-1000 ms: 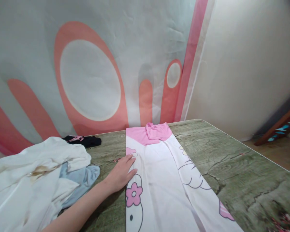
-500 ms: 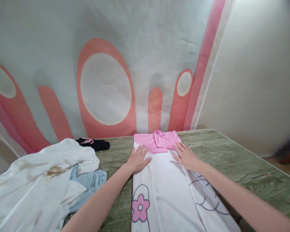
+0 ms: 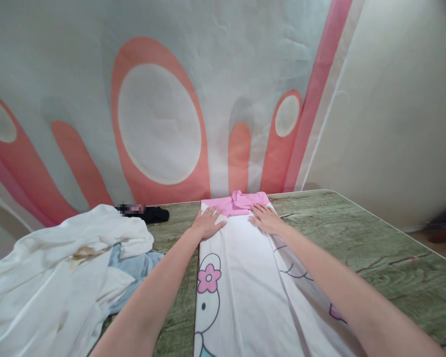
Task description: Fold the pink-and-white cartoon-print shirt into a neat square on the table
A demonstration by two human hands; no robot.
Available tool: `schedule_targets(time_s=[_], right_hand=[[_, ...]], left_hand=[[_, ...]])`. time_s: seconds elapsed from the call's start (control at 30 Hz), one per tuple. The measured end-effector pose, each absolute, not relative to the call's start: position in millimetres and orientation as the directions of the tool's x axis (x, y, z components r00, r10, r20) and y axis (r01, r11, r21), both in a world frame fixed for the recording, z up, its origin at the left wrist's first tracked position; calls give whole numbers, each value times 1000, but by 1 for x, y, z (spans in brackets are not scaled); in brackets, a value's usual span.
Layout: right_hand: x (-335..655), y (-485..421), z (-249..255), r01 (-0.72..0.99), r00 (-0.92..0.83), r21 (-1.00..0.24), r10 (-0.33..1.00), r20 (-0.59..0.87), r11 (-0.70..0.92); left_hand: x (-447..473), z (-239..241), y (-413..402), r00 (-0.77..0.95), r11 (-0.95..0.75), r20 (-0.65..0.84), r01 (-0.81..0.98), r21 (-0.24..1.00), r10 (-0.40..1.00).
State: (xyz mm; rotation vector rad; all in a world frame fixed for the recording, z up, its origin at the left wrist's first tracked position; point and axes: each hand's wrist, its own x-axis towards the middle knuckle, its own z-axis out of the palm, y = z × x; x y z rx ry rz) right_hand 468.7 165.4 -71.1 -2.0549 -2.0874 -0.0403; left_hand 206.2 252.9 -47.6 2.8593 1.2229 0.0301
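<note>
Pressing left hand (image 3: 208,223) and right hand (image 3: 266,219) flat now, fingers spread, onto opposite sides of the white-and-pink garment (image 3: 252,267), stretched lengthwise on the table (image 3: 357,228) beneath both palms, running away toward the far edge; about equally close to its pink end with either!

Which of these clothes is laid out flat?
The pink-and-white one, spread long and mostly smooth. The white one and blue one lie crumpled together to its left; the black one is bunched up beyond them.

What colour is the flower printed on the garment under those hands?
Pink with a white centre; the flower shows best in the head view.
</note>
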Motion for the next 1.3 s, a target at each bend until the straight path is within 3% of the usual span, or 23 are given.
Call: schedule_targets(time_s=[0.17,0.47,0.8,0.9,1.0,1.13,1.3], right_hand=[[466,162,-62,990,97,-130,950,296,-60],[480,97,-71,989,-69,-116,982,176,90],[482,130,-73,990,8,-142,992,127,10],[483,137,-67,983,-8,-177,986,166,38],[489,123,-61,950,-26,-292,961,274,109],[502,67,-49,843,24,-520,955,297,141],[507,-37,-15,756,-73,-653,997,-15,46]], left_hand=[[214,-40,235,655,-657,84,754,-7,751],[190,-51,172,730,-734,72,676,66,679],[204,-47,220,715,-716,20,697,44,698],[206,-46,227,705,-705,13,709,40,709],[206,-42,214,714,-715,40,698,47,699],[212,-28,165,844,-836,39,523,163,535],[233,-5,93,978,-907,72,151,394,195]])
